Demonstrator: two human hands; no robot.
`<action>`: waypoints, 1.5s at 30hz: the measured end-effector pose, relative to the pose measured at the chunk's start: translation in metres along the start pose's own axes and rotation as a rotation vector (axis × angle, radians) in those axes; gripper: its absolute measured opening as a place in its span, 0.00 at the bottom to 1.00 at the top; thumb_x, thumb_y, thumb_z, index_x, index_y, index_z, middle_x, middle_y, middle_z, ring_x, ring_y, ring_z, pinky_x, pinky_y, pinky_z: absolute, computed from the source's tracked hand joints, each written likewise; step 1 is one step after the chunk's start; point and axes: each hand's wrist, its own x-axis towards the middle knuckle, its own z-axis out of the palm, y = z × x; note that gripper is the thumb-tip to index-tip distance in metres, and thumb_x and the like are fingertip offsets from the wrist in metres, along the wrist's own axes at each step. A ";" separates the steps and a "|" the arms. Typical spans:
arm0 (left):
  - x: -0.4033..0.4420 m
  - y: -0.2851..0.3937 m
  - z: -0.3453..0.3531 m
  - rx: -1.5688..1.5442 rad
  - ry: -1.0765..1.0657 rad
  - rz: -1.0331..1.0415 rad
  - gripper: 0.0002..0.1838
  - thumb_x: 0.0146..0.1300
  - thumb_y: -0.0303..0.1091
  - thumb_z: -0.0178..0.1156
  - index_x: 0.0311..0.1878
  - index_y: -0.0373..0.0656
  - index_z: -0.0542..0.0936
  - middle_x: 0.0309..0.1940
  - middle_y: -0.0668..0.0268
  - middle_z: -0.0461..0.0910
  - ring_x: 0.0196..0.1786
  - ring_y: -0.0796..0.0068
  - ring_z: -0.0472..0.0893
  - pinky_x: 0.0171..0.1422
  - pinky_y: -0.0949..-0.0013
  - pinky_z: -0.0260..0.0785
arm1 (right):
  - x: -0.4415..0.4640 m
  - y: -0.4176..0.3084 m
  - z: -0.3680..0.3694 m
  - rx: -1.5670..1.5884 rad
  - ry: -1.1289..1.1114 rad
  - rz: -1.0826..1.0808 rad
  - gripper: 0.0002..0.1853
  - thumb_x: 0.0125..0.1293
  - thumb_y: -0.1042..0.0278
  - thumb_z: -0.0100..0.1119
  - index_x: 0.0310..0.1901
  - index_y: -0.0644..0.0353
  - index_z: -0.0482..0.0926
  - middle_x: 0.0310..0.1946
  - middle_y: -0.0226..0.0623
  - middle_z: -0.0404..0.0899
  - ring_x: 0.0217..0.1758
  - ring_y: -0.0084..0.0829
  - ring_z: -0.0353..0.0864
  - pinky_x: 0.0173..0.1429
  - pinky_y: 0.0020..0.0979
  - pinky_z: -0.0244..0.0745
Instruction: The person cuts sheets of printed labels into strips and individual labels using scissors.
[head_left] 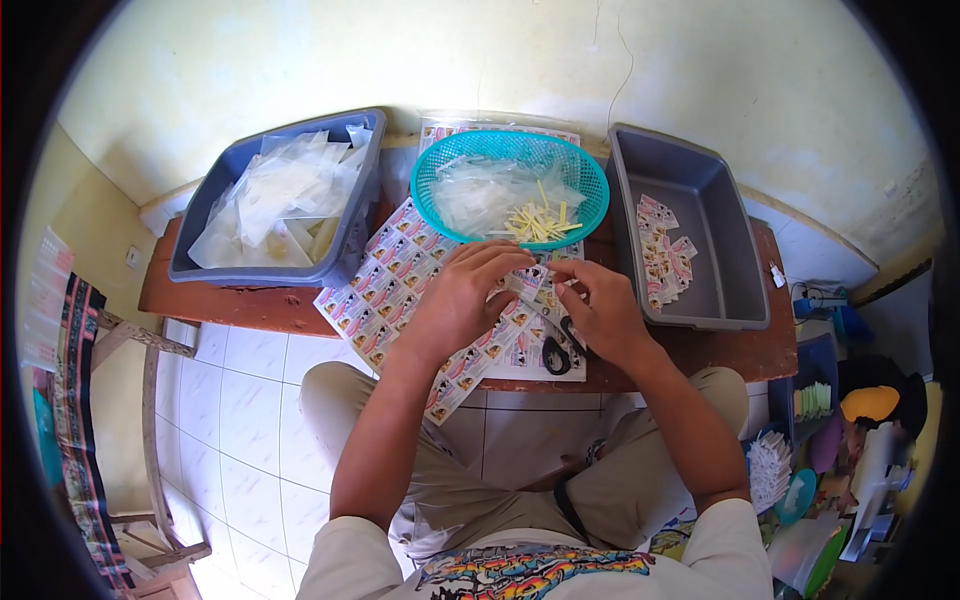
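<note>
My left hand (460, 300) and my right hand (607, 315) are close together over the table, just in front of the turquoise basket (420, 205). Both hands have fingers curled around a small printed label (529, 283), partly hidden by the fingers. Below my right hand lie black-handled scissors (556, 357), on top of the paper. Printed label sheets (385, 280) spread under my hands and hang over the table's front edge. Inside the basket are clear plastic packets (475, 195) and a pile of pale yellow strips (540, 222).
A grey bin (328, 268) full of translucent plastic bags (290, 185) stands left. Another grey bin (710, 260), holding cut printed labels (665, 255), stands right. Both rest on the reddish-brown table (240, 303) by the wall. Containers and bundled items (770, 465) crowd the lower right.
</note>
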 end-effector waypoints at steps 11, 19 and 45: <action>0.006 0.006 0.005 -0.013 -0.006 0.079 0.31 0.54 0.22 0.80 0.63 0.45 0.85 0.67 0.61 0.85 0.74 0.52 0.80 0.78 0.50 0.74 | 0.015 -0.010 0.000 0.323 0.022 0.249 0.12 0.76 0.71 0.71 0.55 0.68 0.87 0.41 0.38 0.93 0.40 0.21 0.92 0.44 0.26 0.86; 0.006 0.012 0.010 0.076 0.177 0.014 0.36 0.53 0.30 0.85 0.68 0.41 0.84 0.69 0.52 0.83 0.72 0.47 0.81 0.74 0.49 0.76 | 0.016 -0.005 0.005 0.729 0.072 0.312 0.13 0.75 0.75 0.70 0.57 0.72 0.84 0.47 0.43 0.90 0.46 0.28 0.94 0.46 0.28 0.92; 0.002 0.010 0.003 0.030 0.143 0.040 0.29 0.55 0.28 0.83 0.62 0.42 0.87 0.70 0.53 0.82 0.73 0.47 0.80 0.76 0.49 0.75 | 0.012 -0.014 0.005 0.722 0.008 0.301 0.17 0.77 0.73 0.68 0.63 0.67 0.83 0.49 0.38 0.91 0.48 0.22 0.89 0.45 0.27 0.87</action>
